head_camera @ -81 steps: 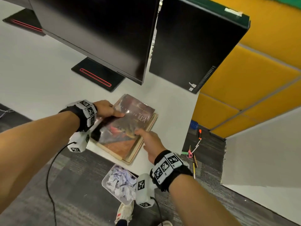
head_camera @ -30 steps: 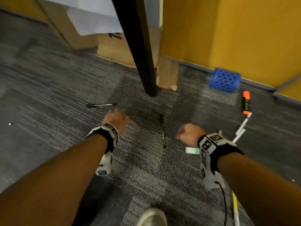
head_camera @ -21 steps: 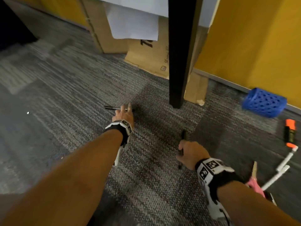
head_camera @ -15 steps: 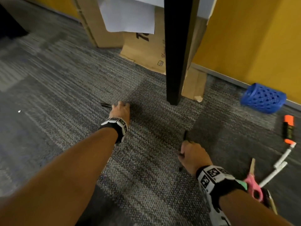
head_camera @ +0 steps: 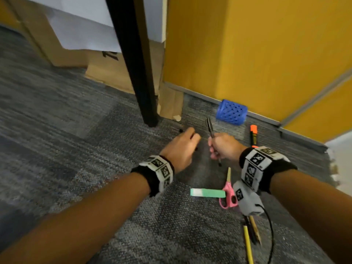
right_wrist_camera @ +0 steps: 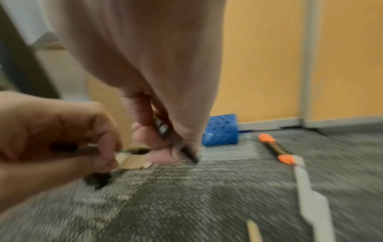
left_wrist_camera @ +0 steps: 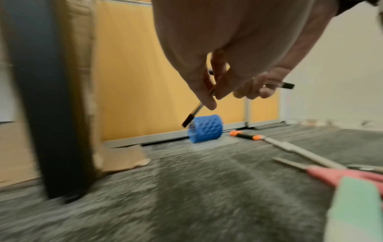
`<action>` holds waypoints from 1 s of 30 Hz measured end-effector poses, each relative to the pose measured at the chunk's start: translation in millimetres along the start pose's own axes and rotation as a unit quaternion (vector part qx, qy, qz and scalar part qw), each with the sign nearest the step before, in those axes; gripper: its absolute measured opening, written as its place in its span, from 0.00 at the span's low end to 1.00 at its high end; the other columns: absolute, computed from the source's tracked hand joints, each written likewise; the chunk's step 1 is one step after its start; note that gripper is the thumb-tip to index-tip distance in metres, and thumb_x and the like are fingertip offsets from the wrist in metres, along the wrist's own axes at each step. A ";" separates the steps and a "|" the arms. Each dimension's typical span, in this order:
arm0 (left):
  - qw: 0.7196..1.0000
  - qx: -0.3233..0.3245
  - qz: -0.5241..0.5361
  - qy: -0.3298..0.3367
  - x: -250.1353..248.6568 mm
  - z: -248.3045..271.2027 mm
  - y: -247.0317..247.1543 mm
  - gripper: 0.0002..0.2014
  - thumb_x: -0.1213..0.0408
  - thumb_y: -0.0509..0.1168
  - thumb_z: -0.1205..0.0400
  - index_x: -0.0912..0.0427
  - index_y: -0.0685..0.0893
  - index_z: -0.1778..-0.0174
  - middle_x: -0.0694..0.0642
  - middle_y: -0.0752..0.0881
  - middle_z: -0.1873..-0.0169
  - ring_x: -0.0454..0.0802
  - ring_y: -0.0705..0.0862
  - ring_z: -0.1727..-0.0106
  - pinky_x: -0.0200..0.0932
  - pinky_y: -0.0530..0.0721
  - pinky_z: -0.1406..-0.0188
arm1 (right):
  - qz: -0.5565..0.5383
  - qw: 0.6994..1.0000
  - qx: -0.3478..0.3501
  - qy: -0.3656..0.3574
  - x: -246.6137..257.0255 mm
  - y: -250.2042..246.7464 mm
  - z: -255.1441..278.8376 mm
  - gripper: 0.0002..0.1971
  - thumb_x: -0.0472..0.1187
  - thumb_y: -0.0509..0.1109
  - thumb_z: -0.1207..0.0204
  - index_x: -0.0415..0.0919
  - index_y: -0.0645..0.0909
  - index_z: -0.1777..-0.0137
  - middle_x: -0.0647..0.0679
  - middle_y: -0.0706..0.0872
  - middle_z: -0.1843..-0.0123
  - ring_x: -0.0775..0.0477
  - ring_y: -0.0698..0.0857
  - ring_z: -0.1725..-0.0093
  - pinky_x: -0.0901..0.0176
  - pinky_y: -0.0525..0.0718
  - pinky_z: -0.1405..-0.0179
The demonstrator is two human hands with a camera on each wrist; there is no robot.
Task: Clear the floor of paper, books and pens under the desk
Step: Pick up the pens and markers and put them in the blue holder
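My left hand (head_camera: 187, 139) pinches a thin black pen (left_wrist_camera: 191, 116) between thumb and fingers, just above the grey carpet. Close beside it, my right hand (head_camera: 215, 148) grips a second black pen (head_camera: 209, 124) that points up and away. A blue perforated pen holder (head_camera: 231, 112) lies on its side against the yellow partition beyond both hands. An orange highlighter (head_camera: 253, 135) and a white pen (right_wrist_camera: 306, 180) lie to the right. In the right wrist view the left hand's pen (right_wrist_camera: 132, 149) is blurred.
A black desk leg (head_camera: 141, 73) stands left of the hands, with cardboard (head_camera: 106, 67) behind it. Pink scissors (head_camera: 228, 191), a green and white strip (head_camera: 207, 192), a yellow pencil (head_camera: 248, 244) and brown pencils (head_camera: 255, 231) lie on the carpet near my right wrist.
Each hand has taken a black pen off the carpet and lifted it. The hands have come together in front of the blue holder.
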State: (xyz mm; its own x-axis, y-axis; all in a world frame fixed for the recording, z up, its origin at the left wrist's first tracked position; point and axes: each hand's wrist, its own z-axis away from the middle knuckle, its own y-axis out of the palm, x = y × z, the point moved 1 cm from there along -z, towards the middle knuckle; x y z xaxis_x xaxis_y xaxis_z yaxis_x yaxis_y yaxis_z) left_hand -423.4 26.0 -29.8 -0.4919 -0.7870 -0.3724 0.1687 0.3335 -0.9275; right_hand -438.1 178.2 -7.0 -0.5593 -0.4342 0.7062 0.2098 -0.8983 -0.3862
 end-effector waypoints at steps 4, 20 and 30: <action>0.996 -0.012 0.033 0.088 -73.9 -2.9 21.9 0.11 0.77 0.64 0.28 0.68 0.80 0.51 0.65 0.76 0.46 0.65 0.79 0.51 0.61 0.82 0.54 | -0.142 0.987 -0.065 0.038 -35.4 -43.7 37.5 0.14 0.42 0.57 0.16 0.44 0.73 0.64 0.50 0.69 0.72 0.54 0.67 0.76 0.63 0.68 0.75; 0.952 0.134 0.033 0.274 -177.6 76.9 97.7 0.21 0.71 0.69 0.27 0.62 0.76 0.37 0.59 0.73 0.39 0.57 0.76 0.44 0.53 0.83 0.56 | -0.049 0.968 -0.228 0.088 -196.6 -51.3 103.9 0.15 0.45 0.60 0.17 0.45 0.72 0.67 0.40 0.81 0.61 0.39 0.81 0.56 0.47 0.79 0.54; 0.939 0.225 -0.156 0.210 -163.3 49.7 127.2 0.18 0.68 0.56 0.14 0.56 0.73 0.27 0.55 0.72 0.30 0.60 0.74 0.33 0.57 0.78 0.39 | 0.179 0.964 -0.167 0.101 -232.1 -57.9 119.0 0.13 0.48 0.66 0.21 0.38 0.82 0.48 0.40 0.87 0.53 0.36 0.86 0.48 0.57 0.77 0.57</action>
State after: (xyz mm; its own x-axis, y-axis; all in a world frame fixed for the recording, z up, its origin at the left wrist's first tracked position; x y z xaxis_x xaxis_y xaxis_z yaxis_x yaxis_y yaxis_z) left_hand -279.1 171.2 -88.5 -0.8544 -0.5047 -0.1233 0.2579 -0.2060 -0.9439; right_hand -225.0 322.9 -77.9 -0.6500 -0.6606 0.3757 0.1677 -0.6069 -0.7769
